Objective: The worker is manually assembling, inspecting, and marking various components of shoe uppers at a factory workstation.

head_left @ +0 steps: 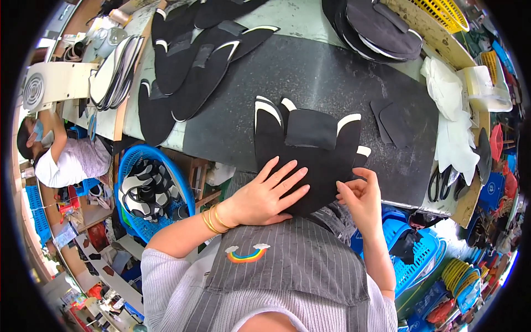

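A black fabric shoe upper [310, 171] with white-edged tips lies at the near edge of the bench, its pointed end toward me. A smooth dark rectangular patch [311, 128] sits across its middle between the tips. Another upper with white tips shows partly from beneath it. My left hand [271, 193] rests flat on the upper's left side, fingers spread. At the right edge, my right hand [360, 193] has its fingers curled, with thumb and forefinger closed on the upper's rim. Two loose dark patches [391, 123] lie on the black mat [232, 127] to the right.
More black uppers [193, 72] lie overlapped at far left, with a stack [379, 30] at far right. Scissors [441, 183] and white plastic bags [454, 138] are on the right. Blue baskets [128, 166] stand beside the bench. A co-worker [69, 146] sits at far left.
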A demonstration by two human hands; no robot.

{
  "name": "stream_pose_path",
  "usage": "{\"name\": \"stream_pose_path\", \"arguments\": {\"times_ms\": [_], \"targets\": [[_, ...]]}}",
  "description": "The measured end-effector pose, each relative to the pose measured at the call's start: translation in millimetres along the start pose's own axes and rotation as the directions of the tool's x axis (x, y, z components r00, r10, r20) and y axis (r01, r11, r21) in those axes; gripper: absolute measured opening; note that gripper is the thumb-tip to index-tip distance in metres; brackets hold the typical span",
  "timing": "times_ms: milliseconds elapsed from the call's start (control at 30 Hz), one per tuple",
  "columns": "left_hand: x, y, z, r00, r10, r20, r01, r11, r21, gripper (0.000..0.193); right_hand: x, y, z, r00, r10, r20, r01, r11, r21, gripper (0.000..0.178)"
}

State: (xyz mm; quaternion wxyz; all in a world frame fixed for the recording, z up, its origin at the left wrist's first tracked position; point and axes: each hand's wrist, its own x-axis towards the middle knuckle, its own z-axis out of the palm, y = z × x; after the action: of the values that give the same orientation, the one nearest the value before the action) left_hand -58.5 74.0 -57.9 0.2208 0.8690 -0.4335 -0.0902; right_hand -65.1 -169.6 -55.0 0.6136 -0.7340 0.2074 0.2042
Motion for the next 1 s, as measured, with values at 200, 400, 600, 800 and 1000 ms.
{"name": "stream_pose_path", "arguments": {"times_ms": [200,400,600,800,1000], "targets": [[-11,3,10,0.99,-0.001,-0.144,0.005,1.0,0.028,0.066,7,-8,1,0.994,-0.102,0.025,0.102,0.995,0.007,0.036],[-6,-20,-36,0.838,0.136,-0.529,-0.092,0.99,0.11,0.033,6,-22,0,0.938,-0.318,-0.14,0.348,0.865,0.361,0.027],[32,-1,-111,0.421,-0.58,-0.698,-0.337,0.614,-0.714,0.02,-4,-76,-16,0.396,-0.86,-0.321,0.832,0.484,-0.27,0.022],[68,21,-105,0.659,-0.68,-0.321,-0.529,-0.115,-0.841,0.034,3,-134,29,0.192,-0.96,0.204,0.861,0.065,-0.505,0.059],[71,-12,-72,0.874,-0.383,-0.3,-0.484,-0.62,-0.618,0.034,-6,-98,97,0.255,-0.924,0.286,0.938,0.165,-0.306,0.095]]}}
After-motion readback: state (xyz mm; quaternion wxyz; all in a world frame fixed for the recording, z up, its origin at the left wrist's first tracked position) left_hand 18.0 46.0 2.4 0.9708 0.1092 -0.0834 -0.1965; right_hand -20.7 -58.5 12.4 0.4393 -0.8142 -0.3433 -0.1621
